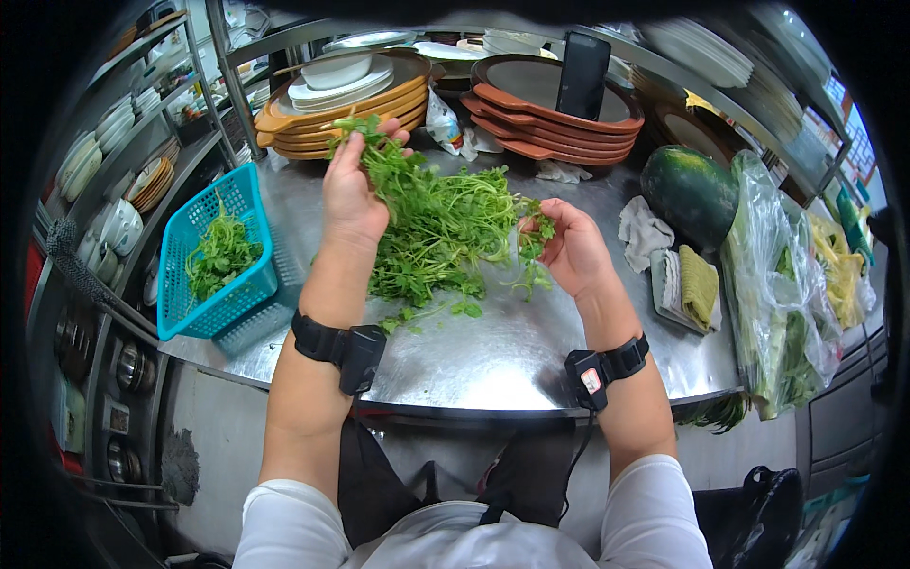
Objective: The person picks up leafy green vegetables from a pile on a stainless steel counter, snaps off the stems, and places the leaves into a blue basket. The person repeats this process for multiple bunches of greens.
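A loose heap of leafy green herbs, like cilantro [441, 235], lies on the stainless steel table [462, 363] in front of me. My left hand [355, 178] is raised at the heap's far left and holds a bunch of the herbs, stems towards the far side. At the heap's right edge, my right hand [569, 245] pinches a few leafy sprigs between thumb and fingers. More of the same greens [224, 256] lie in a turquoise plastic basket [213, 316] on the left. Each wrist bears a black strap with a small box.
Stacked yellow-rimmed plates [341, 131] and brown-rimmed plates [561, 142], with a phone [583, 77] leaning there, stand at the back. On the right are a watermelon [689, 192], folded cloths [686, 288] and bagged leafy vegetables [778, 299]. Metal shelves [185, 167] hold dishes on the left.
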A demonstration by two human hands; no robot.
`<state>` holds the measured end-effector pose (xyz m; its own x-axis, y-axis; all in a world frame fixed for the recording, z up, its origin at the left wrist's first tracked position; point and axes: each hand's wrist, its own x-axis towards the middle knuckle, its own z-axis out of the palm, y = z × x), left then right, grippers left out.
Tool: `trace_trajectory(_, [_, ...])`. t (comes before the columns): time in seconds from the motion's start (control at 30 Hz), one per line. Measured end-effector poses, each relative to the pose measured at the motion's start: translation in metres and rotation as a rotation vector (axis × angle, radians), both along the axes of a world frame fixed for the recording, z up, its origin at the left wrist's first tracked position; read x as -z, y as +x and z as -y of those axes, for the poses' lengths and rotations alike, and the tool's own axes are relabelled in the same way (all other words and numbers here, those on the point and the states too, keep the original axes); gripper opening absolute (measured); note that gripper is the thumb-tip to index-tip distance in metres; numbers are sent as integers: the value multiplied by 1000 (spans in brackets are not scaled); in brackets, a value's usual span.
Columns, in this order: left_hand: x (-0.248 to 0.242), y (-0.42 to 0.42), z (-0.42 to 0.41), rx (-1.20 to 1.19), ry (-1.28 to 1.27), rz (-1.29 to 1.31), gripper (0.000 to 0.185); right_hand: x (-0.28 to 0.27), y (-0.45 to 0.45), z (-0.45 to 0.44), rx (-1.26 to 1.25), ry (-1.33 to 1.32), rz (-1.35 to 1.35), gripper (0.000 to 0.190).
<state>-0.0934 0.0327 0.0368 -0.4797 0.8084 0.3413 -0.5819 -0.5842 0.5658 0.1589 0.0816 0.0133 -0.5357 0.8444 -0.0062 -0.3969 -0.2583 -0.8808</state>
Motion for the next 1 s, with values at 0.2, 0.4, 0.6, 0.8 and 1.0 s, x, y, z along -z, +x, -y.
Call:
trace_trajectory(0.2, [8,-4,2,137,-107,6,26,2,4,-6,28,83,-81,12])
trace_trajectory(0.4, [6,12,8,426,-300,-71,29,6,3,-5,-172,80,-298,13])
trace_trajectory(0.6, [2,40,16,322,-386,-451,21,8,3,-2,-321,4,-374,13])
trace_trajectory(0.8, [2,61,21,430,-451,-700,37,10,-3,5,-322,8,-320,11])
trace_trajectory(1.0, [7,70,22,388,-390,-730,37,11,-9,11,-289,67,-177,13])
